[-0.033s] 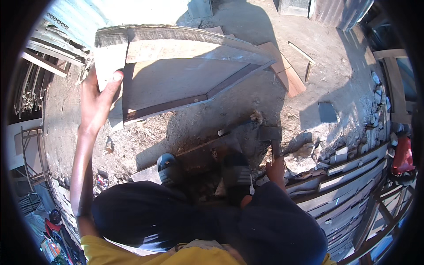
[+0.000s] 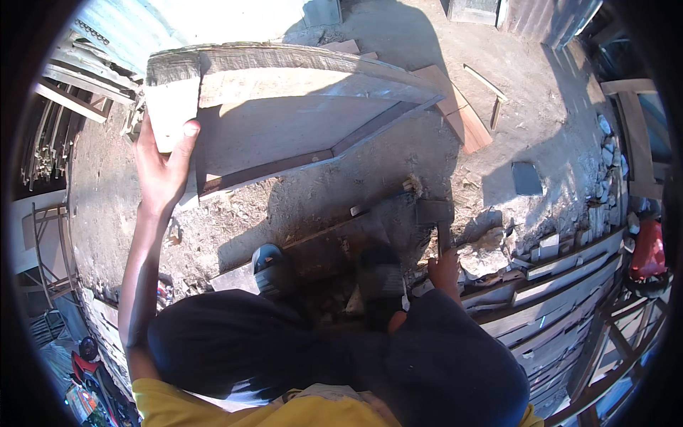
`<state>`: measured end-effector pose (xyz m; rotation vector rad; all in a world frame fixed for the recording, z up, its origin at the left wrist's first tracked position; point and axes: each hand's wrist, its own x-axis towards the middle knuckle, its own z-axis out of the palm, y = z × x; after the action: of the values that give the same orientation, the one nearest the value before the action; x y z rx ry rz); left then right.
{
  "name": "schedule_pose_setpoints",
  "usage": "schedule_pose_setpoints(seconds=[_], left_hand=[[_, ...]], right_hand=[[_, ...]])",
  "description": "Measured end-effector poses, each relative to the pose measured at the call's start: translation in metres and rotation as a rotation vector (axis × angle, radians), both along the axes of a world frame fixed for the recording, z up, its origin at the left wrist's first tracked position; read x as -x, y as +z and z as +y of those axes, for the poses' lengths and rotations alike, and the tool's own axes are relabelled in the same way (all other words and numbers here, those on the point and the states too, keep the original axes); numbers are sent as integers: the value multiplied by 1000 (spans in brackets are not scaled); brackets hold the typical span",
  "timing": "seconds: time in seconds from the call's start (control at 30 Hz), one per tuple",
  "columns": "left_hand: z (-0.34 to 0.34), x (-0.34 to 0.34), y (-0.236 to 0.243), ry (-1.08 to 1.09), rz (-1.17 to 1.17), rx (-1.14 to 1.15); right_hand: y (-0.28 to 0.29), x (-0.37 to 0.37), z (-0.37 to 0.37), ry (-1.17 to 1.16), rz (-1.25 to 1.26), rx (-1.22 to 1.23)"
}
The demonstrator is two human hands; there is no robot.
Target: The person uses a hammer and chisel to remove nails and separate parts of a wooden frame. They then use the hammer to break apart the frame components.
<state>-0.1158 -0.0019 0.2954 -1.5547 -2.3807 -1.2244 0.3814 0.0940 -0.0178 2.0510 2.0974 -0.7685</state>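
Observation:
A large wooden panel with a thick frame (image 2: 277,82) stands tilted across the ground in front of me. My left hand (image 2: 165,164) grips its left end piece, the thumb on the near face and the fingers mostly hidden behind. Low on the right, my right hand (image 2: 445,272) is closed around the handle of a hammer (image 2: 434,212). The dark hammer head rests at or just above the ground, apart from the panel. Between my sandalled feet lies a dark wooden board (image 2: 320,245), partly in shadow.
Reddish wooden boards (image 2: 466,124) and thin sticks (image 2: 486,82) lie beyond the panel's right end. A dark square piece (image 2: 527,178) is on the dirt. Stacked planks (image 2: 562,299) and a pale stone (image 2: 484,255) are at right. Timber strips (image 2: 53,139) stand at far left.
The panel's left end has shifted slightly to the left. My left wrist and forearm have moved a little to the right, still gripping it. The right hand has stayed in place.

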Motion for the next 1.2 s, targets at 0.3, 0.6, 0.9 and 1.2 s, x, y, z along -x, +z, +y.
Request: schedule_pose_setpoints(seconds=[0.3,0.6,0.9,1.2], left_hand=[[120,-57,49,197,62,324],[183,-20,22,-47,326,11],[170,-54,49,-16,182,105],[167,-53,46,-167,68,-27]], right_hand=[[9,-63,57,206,7,84],[31,-34,70,-335,514,440],[122,114,151,58,583,141],[106,180,182,222,631,-219]])
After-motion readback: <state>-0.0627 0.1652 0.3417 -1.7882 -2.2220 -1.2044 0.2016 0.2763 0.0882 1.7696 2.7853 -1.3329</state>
